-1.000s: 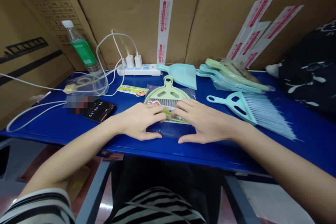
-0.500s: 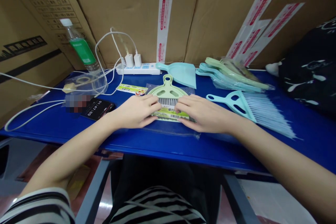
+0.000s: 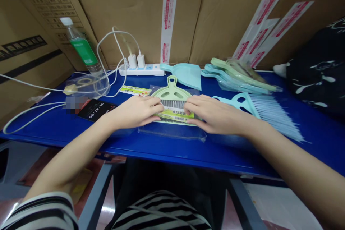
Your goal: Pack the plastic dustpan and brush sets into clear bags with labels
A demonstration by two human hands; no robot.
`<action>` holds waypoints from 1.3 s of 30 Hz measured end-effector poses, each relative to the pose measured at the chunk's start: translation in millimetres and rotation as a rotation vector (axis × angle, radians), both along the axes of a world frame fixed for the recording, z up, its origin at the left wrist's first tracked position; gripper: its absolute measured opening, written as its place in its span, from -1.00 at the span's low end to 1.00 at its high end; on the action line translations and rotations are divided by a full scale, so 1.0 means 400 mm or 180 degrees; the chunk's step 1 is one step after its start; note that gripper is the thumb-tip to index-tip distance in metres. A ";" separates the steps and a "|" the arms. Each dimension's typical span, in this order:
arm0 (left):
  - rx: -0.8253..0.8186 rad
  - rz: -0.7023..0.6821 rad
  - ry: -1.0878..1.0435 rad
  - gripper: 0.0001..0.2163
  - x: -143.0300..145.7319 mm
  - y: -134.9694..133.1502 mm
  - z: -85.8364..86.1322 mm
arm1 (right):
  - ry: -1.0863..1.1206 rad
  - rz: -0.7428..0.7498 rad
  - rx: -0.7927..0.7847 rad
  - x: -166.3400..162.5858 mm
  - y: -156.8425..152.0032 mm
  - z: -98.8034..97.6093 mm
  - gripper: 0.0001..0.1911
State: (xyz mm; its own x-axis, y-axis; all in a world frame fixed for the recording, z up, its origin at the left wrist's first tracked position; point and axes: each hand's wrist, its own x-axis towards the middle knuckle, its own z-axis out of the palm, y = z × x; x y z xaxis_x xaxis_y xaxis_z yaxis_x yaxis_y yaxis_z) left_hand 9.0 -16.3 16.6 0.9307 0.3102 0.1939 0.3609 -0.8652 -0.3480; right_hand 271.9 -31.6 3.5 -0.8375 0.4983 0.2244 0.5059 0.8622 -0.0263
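Observation:
A light green brush and dustpan set (image 3: pixel 172 92) in a clear plastic bag (image 3: pixel 175 134) lies flat before me, handle end away from me. A yellow-green label strip (image 3: pixel 175 115) crosses it below the grey bristles. My left hand (image 3: pixel 138 111) is closed at the set's left edge, fingers curled by the strip's end. At the right edge my right hand (image 3: pixel 208 114) is closed the same way, thumb below and fingers above. Both hands hide the set's sides. Just beyond my right hand lies a loose blue brush (image 3: pixel 245 104).
On the blue table (image 3: pixel 129 147) behind the set are a blue dustpan (image 3: pixel 185 74) and bagged dustpan sets (image 3: pixel 237 79). At left are another label strip (image 3: pixel 134 90), a phone (image 3: pixel 95 110), cables, a bottle (image 3: pixel 83 48) and a power strip (image 3: pixel 151 70). Cardboard walls the back.
My right hand has shifted a little to the right and my left hand slightly left, uncovering more of the label strip. The set stays in place.

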 end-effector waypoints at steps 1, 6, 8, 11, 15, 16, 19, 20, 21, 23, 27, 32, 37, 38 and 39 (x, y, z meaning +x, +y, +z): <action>-0.0015 -0.0008 -0.0026 -0.83 -0.002 0.001 0.002 | -0.0029 -0.0014 -0.0007 0.002 0.000 0.003 -0.84; -0.0166 -0.0067 -0.0145 -0.83 -0.010 0.006 0.012 | -0.0146 -0.0044 -0.0138 0.009 0.003 0.013 -0.78; -0.0197 -0.0070 -0.0190 -0.82 -0.012 0.006 0.014 | -0.0104 -0.0045 -0.0217 0.008 0.002 0.013 -0.80; -0.0217 -0.0078 -0.0202 -0.82 -0.012 0.001 0.017 | -0.0087 -0.0017 -0.0324 -0.001 -0.002 0.009 -0.79; -0.0226 -0.0241 -0.0189 -0.82 0.000 -0.014 0.011 | -0.0004 0.0015 -0.0435 -0.010 -0.006 0.011 -0.75; -0.0174 -0.0321 -0.0206 -0.82 0.007 -0.018 0.006 | 0.0064 0.0006 -0.0454 -0.012 -0.007 0.013 -0.76; 0.0218 -0.0465 -0.0273 -0.81 0.032 -0.028 -0.020 | 0.0270 -0.0070 -0.0399 -0.013 -0.008 0.018 -0.76; 0.0382 -0.0432 -0.0288 -0.81 0.041 -0.030 -0.030 | 0.0322 -0.0107 -0.0351 -0.013 -0.008 0.018 -0.76; 0.0521 -0.0353 -0.0286 -0.81 0.049 -0.032 -0.040 | 0.0354 -0.0135 -0.0314 -0.013 -0.008 0.018 -0.77; 0.0682 -0.0095 -0.0241 -0.79 0.061 -0.033 -0.056 | 0.0381 -0.0154 -0.0277 -0.013 -0.008 0.016 -0.77; 0.0728 -0.0011 -0.0161 -0.79 0.064 -0.031 -0.069 | 0.0382 -0.0160 -0.0275 -0.012 -0.006 0.013 -0.77; 0.0717 -0.0343 -0.0228 -0.80 0.049 -0.027 -0.056 | 0.0398 -0.0164 -0.0384 -0.009 -0.001 0.013 -0.77; 0.0639 -0.0513 -0.0249 -0.72 0.041 -0.029 -0.039 | 0.0394 -0.0141 -0.0423 -0.009 0.001 0.016 -0.76; 0.0650 -0.0586 -0.0260 -0.70 0.040 -0.030 -0.037 | 0.0392 -0.0135 -0.0428 -0.010 0.001 0.016 -0.76; 0.0668 -0.0660 -0.0271 -0.69 0.040 -0.030 -0.036 | 0.0393 -0.0125 -0.0431 -0.010 0.001 0.016 -0.76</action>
